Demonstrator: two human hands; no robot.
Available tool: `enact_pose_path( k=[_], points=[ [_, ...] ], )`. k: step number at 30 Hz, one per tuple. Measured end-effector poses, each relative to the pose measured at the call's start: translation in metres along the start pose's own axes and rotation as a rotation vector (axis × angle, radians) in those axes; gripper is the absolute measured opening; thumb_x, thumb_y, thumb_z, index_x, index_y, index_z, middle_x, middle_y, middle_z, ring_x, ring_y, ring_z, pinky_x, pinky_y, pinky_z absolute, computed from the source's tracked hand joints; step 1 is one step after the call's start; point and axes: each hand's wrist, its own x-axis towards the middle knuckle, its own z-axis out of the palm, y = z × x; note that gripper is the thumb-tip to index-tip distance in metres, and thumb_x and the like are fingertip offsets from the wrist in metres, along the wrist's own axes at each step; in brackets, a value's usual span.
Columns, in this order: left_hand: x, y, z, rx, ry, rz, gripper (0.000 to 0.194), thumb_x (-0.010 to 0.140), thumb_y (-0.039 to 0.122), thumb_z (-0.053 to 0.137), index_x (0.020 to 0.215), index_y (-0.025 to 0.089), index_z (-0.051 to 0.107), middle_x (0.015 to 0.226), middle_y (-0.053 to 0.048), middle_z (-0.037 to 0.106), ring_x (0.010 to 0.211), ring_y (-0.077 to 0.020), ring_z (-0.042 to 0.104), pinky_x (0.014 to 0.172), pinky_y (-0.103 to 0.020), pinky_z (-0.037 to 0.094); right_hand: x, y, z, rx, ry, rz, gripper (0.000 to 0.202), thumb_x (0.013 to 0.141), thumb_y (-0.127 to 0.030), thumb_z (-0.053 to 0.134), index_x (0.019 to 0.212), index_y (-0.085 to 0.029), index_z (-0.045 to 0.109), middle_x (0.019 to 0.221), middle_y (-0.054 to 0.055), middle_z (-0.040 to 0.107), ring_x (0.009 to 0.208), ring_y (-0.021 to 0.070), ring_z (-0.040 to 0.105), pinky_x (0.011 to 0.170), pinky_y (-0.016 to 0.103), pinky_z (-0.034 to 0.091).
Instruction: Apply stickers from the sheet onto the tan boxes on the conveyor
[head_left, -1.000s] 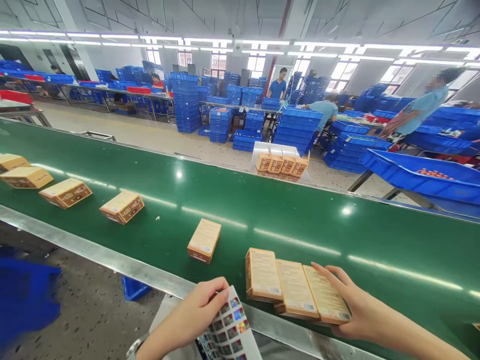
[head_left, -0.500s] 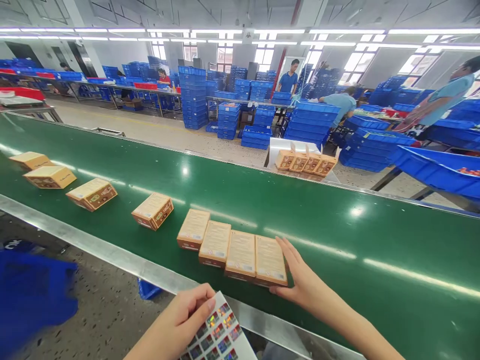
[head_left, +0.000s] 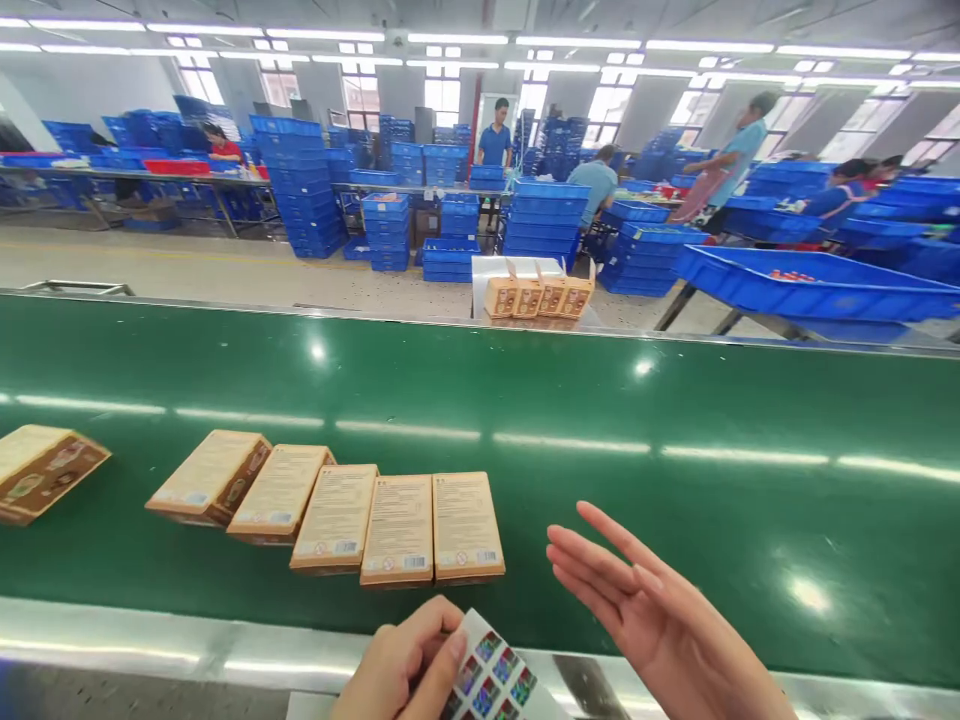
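Between thumb and fingers, my left hand (head_left: 412,665) grips a sheet of shiny holographic stickers (head_left: 499,675) at the near edge of the conveyor. My right hand (head_left: 637,590) is off the boxes, its fingers stretched out and palm turned up, holding nothing. To its left, a tan cardboard box (head_left: 466,525) lies flat on the green belt, printed with text and a barcode. Another box (head_left: 397,528) touches it, and several more boxes (head_left: 334,515) continue the slightly slanted row leftward. A separate brown-sided box (head_left: 49,470) sits at the left edge of view.
The green conveyor belt (head_left: 720,400) runs across the view, with a metal rail (head_left: 247,645) on my side. Beyond it, several cartons with raised flaps (head_left: 536,295) stand on a small stand. Stacked blue crates (head_left: 296,190) and a blue tray (head_left: 817,285) lie farther back, near other people.
My right hand has let go of the end box and moved right, turning palm up. The view has swung right. A box that stood apart now meets the row's left end.
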Motion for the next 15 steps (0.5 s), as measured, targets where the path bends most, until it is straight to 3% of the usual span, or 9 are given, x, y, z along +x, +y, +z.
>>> enact_pose_path(
  k=[4,8,12,15],
  points=[
    [0.016,0.006,0.015,-0.007,0.07,0.103,0.059,0.093,0.074,0.038,0.093,0.02,0.062,0.066,0.002,0.048,0.061,-0.0148,0.038,0.058,-0.027,0.027,-0.015,-0.01,0.002,-0.057,0.061,0.019,0.05,0.089,-0.057,0.056,0.131,-0.031,0.064,0.129,0.011,0.07,0.125,0.0331,0.061,0.113,0.052,0.042],
    [0.022,0.012,0.029,-0.002,0.155,0.113,0.053,0.095,0.066,0.041,0.077,0.019,0.059,0.061,0.002,0.044,0.059,-0.0147,0.039,0.056,-0.026,0.027,-0.024,-0.013,-0.005,-0.422,0.132,-0.087,0.042,0.09,-0.054,0.059,0.124,-0.032,0.066,0.117,0.01,0.075,0.111,0.0295,0.069,0.094,0.043,0.058],
    [0.022,0.018,0.036,0.051,0.184,0.137,0.052,0.097,0.062,0.042,0.076,0.018,0.062,0.06,0.002,0.046,0.059,-0.0144,0.041,0.056,-0.026,0.028,-0.025,-0.015,-0.004,-0.909,-0.003,-0.205,0.025,0.086,-0.038,0.07,0.111,-0.033,0.07,0.102,0.002,0.077,0.095,0.0213,0.072,0.091,0.032,0.058],
    [0.022,0.019,0.038,0.046,0.157,0.153,0.052,0.097,0.06,0.042,0.077,0.019,0.065,0.061,0.002,0.048,0.06,-0.0143,0.042,0.055,-0.025,0.029,-0.024,-0.015,0.001,-1.069,-0.077,-0.326,0.004,0.089,-0.029,0.065,0.087,-0.03,0.069,0.08,-0.004,0.073,0.076,0.0154,0.07,0.081,0.026,0.058]
  ],
)
